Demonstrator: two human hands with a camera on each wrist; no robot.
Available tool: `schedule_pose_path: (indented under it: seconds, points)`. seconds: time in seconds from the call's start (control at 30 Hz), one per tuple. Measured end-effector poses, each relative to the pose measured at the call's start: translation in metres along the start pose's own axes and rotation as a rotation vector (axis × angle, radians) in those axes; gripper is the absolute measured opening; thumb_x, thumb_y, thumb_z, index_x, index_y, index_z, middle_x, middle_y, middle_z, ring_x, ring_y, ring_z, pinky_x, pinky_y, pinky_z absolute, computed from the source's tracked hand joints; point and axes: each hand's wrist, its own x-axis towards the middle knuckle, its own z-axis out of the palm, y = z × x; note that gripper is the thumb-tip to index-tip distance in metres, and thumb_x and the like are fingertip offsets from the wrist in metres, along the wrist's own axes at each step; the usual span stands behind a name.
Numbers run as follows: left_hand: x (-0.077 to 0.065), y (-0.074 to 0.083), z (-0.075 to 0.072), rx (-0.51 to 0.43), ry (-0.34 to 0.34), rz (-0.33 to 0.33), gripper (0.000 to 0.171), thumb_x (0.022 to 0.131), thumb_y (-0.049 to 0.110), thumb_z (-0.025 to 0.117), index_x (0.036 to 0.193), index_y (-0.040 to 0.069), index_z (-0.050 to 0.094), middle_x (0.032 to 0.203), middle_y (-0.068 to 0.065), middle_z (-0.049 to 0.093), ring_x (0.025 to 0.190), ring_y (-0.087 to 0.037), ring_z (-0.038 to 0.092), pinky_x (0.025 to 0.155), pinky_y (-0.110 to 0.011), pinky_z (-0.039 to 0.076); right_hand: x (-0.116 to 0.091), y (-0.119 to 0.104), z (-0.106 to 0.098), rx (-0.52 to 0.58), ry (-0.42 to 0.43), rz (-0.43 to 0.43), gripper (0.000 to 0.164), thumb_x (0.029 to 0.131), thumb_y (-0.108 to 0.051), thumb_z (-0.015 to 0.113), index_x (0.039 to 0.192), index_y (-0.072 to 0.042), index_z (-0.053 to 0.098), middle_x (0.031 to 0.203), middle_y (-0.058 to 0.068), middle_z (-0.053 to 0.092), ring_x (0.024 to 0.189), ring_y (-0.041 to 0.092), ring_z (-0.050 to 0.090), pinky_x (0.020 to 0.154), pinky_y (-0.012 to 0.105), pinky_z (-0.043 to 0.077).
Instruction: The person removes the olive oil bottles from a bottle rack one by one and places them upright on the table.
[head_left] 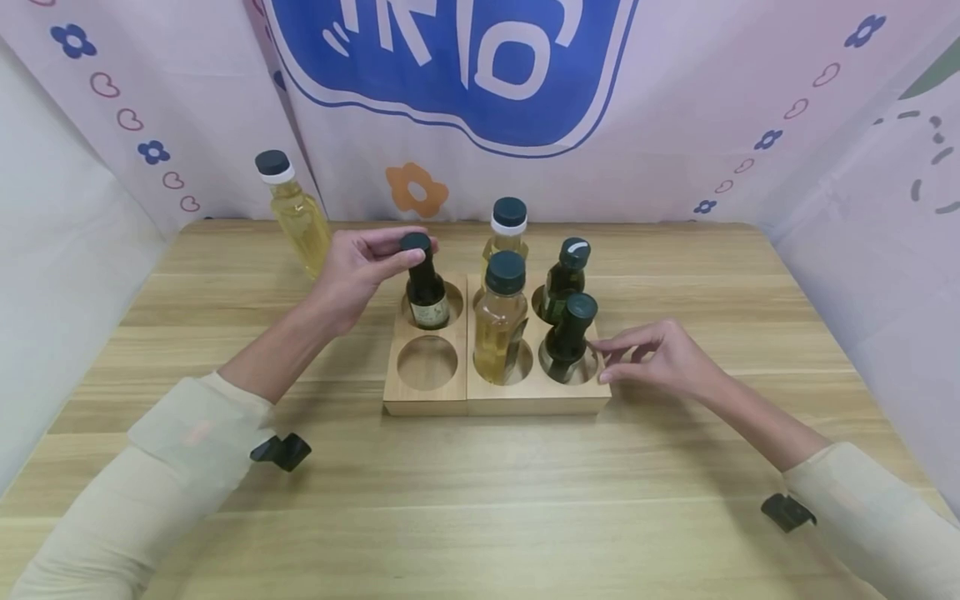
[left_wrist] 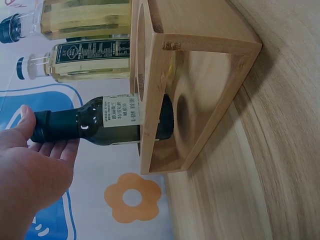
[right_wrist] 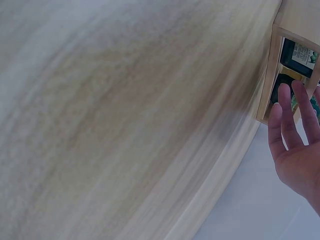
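Note:
My left hand point(head_left: 348, 275) holds a dark glass bottle point(head_left: 426, 292) by its capped neck. The left wrist view shows this bottle point(left_wrist: 102, 120) passing through a hole of the wooden bottle rack point(head_left: 426, 408), its base within the open-sided frame. At the rack's right end is my right hand point(head_left: 663, 358), fingers extended and fingertips at the side wall. Four holes of the rack hold other bottles: two with pale yellow liquid, one in front point(head_left: 498, 333) and one behind point(head_left: 506, 242), and two dark ones point(head_left: 570, 329) point(head_left: 564, 283) on the right.
Another yellow-liquid bottle point(head_left: 303, 221) stands on the wooden table point(head_left: 480, 517) at the back left, behind my left hand. The rack's front-left hole point(head_left: 427, 363) has no bottle in it. A printed cloth point(head_left: 600, 183) hangs along the table's back edge.

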Motion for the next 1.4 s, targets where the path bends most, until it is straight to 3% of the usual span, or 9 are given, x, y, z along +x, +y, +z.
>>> schedule_pose_path:
  seconds: [0.23,0.67,1.2,1.4]
  points:
    - [0.002,0.002,0.000,0.010,-0.008,0.034,0.025,0.084,0.003,0.070,0.109,0.001,0.069,0.104,-0.012,0.070,0.100,-0.021,0.067,0.095,-0.027,0.049,0.001,0.000,0.000,-0.004,0.002,-0.010,0.036,0.068,-0.020,0.085,0.101,-0.012,0.074,0.101,0.000,0.072,0.080,0.018,0.068,0.061,0.031,0.057]
    - [0.003,0.005,0.001,0.001,0.026,0.015,0.025,0.083,0.006,0.072,0.108,0.003,0.070,0.102,-0.010,0.071,0.099,-0.019,0.067,0.096,-0.027,0.049,0.001,-0.001,0.000,0.000,-0.003,0.003,0.037,0.068,-0.021,0.085,0.102,-0.011,0.074,0.102,0.000,0.072,0.079,0.014,0.068,0.061,0.031,0.057]
    - [0.004,0.010,0.001,-0.015,0.058,0.055,0.026,0.082,0.007,0.073,0.108,0.002,0.069,0.102,-0.013,0.070,0.101,-0.024,0.066,0.097,-0.028,0.048,0.000,0.000,0.001,0.012,-0.002,0.019,0.036,0.069,-0.021,0.085,0.102,-0.011,0.074,0.102,0.001,0.072,0.079,0.015,0.068,0.062,0.032,0.058]
    - [0.004,0.012,0.001,-0.036,0.057,0.059,0.026,0.082,0.006,0.073,0.108,0.001,0.069,0.103,-0.014,0.070,0.099,-0.023,0.067,0.097,-0.028,0.048,0.000,0.002,0.002,0.086,-0.007,0.066,0.037,0.070,-0.019,0.084,0.103,-0.007,0.073,0.103,0.005,0.071,0.076,0.023,0.070,0.062,0.032,0.058]
